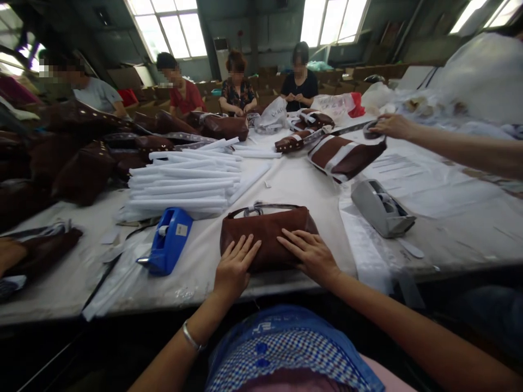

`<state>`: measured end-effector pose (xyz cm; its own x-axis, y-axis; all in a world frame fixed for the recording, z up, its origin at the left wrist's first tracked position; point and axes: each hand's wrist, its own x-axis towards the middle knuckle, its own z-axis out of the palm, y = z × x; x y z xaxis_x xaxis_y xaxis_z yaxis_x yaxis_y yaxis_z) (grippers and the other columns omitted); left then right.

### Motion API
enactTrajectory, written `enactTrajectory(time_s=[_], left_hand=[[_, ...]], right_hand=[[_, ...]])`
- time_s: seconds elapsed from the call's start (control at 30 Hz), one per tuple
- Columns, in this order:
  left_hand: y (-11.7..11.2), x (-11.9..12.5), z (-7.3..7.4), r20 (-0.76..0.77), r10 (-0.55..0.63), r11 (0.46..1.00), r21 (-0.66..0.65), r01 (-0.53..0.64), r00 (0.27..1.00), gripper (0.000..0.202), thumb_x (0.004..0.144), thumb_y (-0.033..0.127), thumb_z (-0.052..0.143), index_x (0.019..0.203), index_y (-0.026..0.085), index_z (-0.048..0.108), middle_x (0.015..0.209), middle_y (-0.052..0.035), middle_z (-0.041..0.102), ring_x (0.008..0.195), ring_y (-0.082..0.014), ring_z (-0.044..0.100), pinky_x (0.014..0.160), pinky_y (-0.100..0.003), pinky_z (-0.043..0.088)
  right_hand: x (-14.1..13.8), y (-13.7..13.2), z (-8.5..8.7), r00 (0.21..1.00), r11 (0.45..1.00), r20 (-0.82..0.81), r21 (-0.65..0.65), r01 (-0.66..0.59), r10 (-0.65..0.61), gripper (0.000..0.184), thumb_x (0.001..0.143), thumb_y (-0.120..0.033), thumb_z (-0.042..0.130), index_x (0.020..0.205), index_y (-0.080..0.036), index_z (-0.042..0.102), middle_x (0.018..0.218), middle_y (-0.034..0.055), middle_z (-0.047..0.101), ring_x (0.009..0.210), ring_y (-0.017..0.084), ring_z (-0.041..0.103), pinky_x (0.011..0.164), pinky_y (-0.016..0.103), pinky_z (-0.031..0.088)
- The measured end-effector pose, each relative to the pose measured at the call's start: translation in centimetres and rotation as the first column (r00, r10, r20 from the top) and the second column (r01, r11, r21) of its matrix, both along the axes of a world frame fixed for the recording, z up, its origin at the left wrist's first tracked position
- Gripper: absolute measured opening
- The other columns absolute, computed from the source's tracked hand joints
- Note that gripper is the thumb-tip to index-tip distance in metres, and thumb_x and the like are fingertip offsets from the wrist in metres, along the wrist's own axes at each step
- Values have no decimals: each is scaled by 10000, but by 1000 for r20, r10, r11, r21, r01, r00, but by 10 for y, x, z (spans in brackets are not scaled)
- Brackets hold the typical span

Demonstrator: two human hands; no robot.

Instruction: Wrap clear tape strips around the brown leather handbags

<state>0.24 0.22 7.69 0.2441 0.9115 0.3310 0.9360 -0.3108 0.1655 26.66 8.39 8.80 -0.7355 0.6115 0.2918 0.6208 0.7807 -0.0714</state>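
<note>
A brown handbag (267, 231) lies on the table right in front of me, its strap (265, 207) along the far edge and partly wrapped in pale material. My left hand (237, 261) rests on the bag's left part with the fingers stretched out. On the right part lies my right hand (308, 253), flat, its fingers spread. Neither hand grips anything; both press on or touch the bag's surface. To the left stands a blue tape dispenser (169, 239), and farther right a grey tape dispenser (382, 209).
White paper rolls (183, 182) are piled beyond the blue dispenser. Brown bags (85, 169) heap up at the left. A co-worker's hand (392, 126) at the right holds the strap area of a white-banded brown bag (347, 155). Several people work across the table (302, 185).
</note>
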Motion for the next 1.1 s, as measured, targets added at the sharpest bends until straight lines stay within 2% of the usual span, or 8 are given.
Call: enactTrajectory(time_s=[0.17, 0.27, 0.47, 0.57, 0.63, 0.73, 0.83, 1.1], left_hand=[[-2, 2, -34, -38, 10, 981, 195, -3, 999, 646, 903, 2, 373, 1474, 295, 442, 1506, -29, 472, 1418, -246, 418, 1143, -479, 397], [-3, 3, -41, -78, 30, 966, 260, -9, 996, 631, 907, 0, 389, 1464, 289, 459, 1496, -33, 486, 1407, -253, 436, 1135, -482, 412], [3, 7, -2, -204, 17, 999, 35, -10, 979, 709, 822, 7, 523, 1493, 213, 418, 1559, -94, 406, 1402, -290, 443, 1082, -433, 469], [17, 6, 16, -232, -54, 997, -58, 42, 971, 833, 777, 72, 638, 1529, 272, 341, 1615, -121, 292, 1463, -338, 330, 1127, -536, 395], [26, 4, 18, -238, -100, 993, -78, 84, 966, 913, 752, 106, 681, 1547, 309, 282, 1640, -126, 209, 1496, -368, 230, 1151, -617, 312], [30, 0, 5, -224, -93, 995, -43, 85, 970, 967, 760, 88, 666, 1562, 352, 194, 1653, -110, 161, 1507, -376, 180, 1158, -628, 286], [26, 0, -14, -198, -65, 996, 51, 76, 978, 902, 826, 77, 611, 1547, 411, 186, 1653, -78, 170, 1507, -369, 189, 1161, -627, 280], [24, 11, -43, -46, -17, 943, 331, 31, 999, 504, 975, 291, 506, 1462, 400, 435, 1562, -23, 420, 1468, -370, 304, 1194, -625, 207]], right_hand=[[0, -5, -34, 982, 989, -189, 147, 16, 12, 561, 983, -183, 532, 1496, -370, 405, 1454, -64, 547, 1191, 201, 544, 960, 355, 383], [-1, -6, -47, 954, 972, -292, 236, 9, 62, 531, 990, -121, 495, 1455, -376, 469, 1378, -84, 615, 1133, 176, 570, 929, 341, 395], [-4, -4, -27, 984, 962, -161, 272, -26, 73, 482, 954, -117, 530, 1406, -282, 551, 1364, 7, 637, 1040, 207, 589, 844, 369, 441], [-5, 11, -2, 987, 956, 44, 244, -162, 156, 452, 916, -202, 614, 1367, -212, 590, 1239, 84, 697, 927, 222, 601, 769, 376, 475], [-5, 26, 12, 954, 943, 147, 176, -284, 260, 530, 883, -260, 660, 1398, -193, 557, 1184, 106, 701, 971, 237, 609, 857, 399, 493], [-4, 46, 22, 908, 914, 191, 94, -396, 374, 755, 829, -292, 699, 1515, -212, 394, 1451, 143, 528, 1313, 316, 477, 1106, 530, 362], [-3, 53, 12, 910, 916, 180, 83, -392, 373, 846, 806, -215, 688, 1555, -255, 297, 1622, 110, 290, 1487, 375, 228, 1166, 632, 247], [0, 46, -32, 928, 891, 47, 267, -368, 369, 536, 960, -125, 478, 1471, -286, 453, 1541, 19, 447, 1483, 290, 283, 1225, 622, 136]])
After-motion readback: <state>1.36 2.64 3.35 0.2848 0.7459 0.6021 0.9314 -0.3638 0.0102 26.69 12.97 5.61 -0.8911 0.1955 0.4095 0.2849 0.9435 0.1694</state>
